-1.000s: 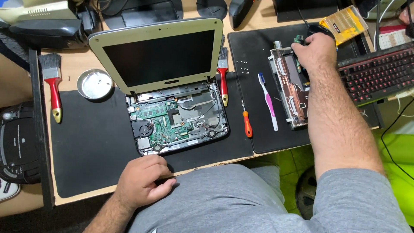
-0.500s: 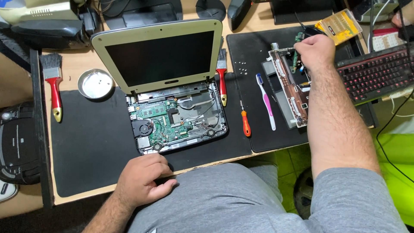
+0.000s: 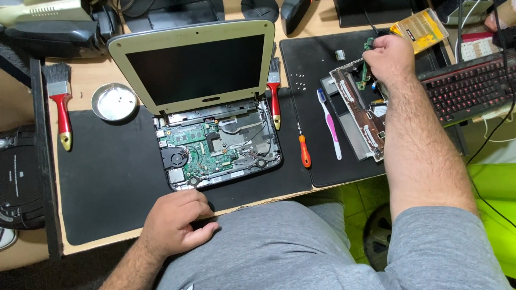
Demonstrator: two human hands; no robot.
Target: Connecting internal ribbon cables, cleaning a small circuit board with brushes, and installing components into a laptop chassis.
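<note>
The right hand (image 3: 391, 56) pinches a small green circuit board (image 3: 365, 67) with its fingers pressed together on it. The little board stands on its edge, and its long side runs toward the far edge of the bench and back. It sits at the far end of a grey laptop case part (image 3: 361, 115), which lies on the black mat (image 3: 317, 64) near the far right corner of the bench. The case part is long, and it runs from the far edge toward the near edge, leaning a bit to the right.

Just left of it lie a pink and white toothbrush (image 3: 329, 123) and an orange screwdriver (image 3: 303, 147), both pointing the same way. A keyboard with red lights (image 3: 466, 88) is at the right edge, and a yellow box of bits (image 3: 422, 29) is just past the hand.

In the middle stands an open laptop (image 3: 199, 70) with its green insides (image 3: 215, 147) showing. A red brush (image 3: 274, 96) lies beside it. A round metal dish (image 3: 113, 102) and another red brush (image 3: 61, 104) are toward the left edge.

The left hand (image 3: 174, 223) rests at the near edge of the bench, fingers curled loosely, holding nothing
</note>
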